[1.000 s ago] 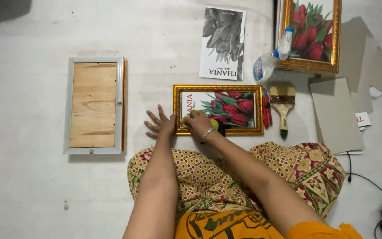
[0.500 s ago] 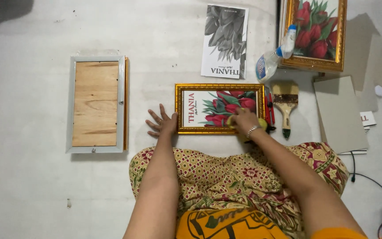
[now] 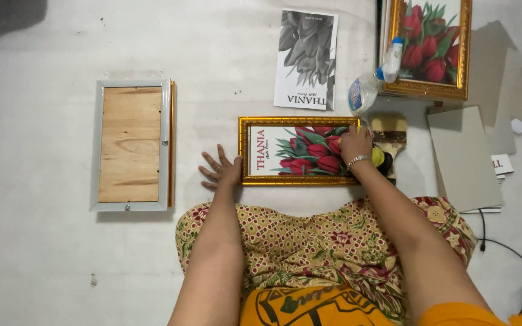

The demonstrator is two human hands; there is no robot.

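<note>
The small gold picture frame (image 3: 300, 151) is lain on the pale floor (image 3: 49, 253) just ahead of the knees, steadied at its left edge by the flat, spread left hand (image 3: 222, 172). The right hand (image 3: 355, 145), closed on something yellow, has been swept from the frame's left end to its right end, so the wiping seems nearly across. A spray bottle (image 3: 373, 84) and brush (image 3: 389, 130) are set just beyond that end, and a board-backed frame (image 3: 131, 145) well to the left.

A small framed picture (image 3: 300, 151) lies flat on the floor (image 3: 43, 265) just ahead of the seated person's knees. The left hand (image 3: 222, 172) rests on the floor touching its left edge; the right hand (image 3: 355, 145) lies on its right end. Well to the left lies a frame turned face down (image 3: 131, 145). Beyond the small picture lies a printed sheet (image 3: 306, 59), and right of that a spray bottle (image 3: 373, 84) leans at a larger framed picture (image 3: 433, 45). A brush (image 3: 389, 130) lies just right of the small picture, with cardboard sheets (image 3: 463, 157) farther right.
</note>
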